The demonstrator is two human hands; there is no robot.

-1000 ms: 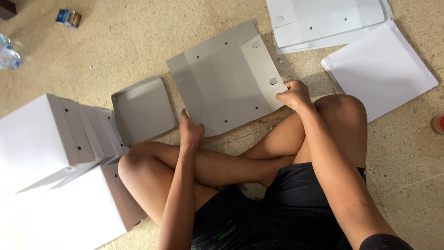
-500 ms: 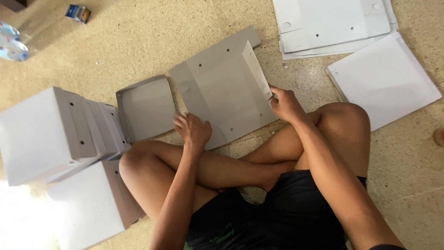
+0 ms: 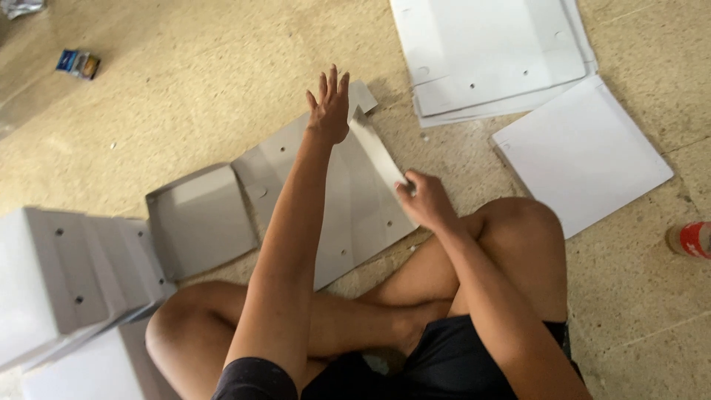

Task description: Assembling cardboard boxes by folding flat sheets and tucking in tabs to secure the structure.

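Note:
A flat grey cardboard box blank (image 3: 348, 215) with punched holes lies on the floor in front of my crossed legs. My left hand (image 3: 329, 104) reaches across it to its far edge, fingers spread and empty, just above the small corner tab (image 3: 361, 95). My right hand (image 3: 424, 198) pinches the raised right side flap (image 3: 378, 152) of the blank near its front end. One end of the blank is folded up into a shallow tray shape (image 3: 200, 218).
Finished white folded boxes (image 3: 67, 281) stand stacked at my left. A pile of flat blanks (image 3: 489, 55) and a white sheet (image 3: 581, 152) lie at the upper right. A red-capped bottle (image 3: 690, 239) lies at the right edge, a small packet (image 3: 78, 64) at the upper left.
My left hand has moved from the blank's near edge by my knee out to its far edge. My right hand has lifted the right flap upright.

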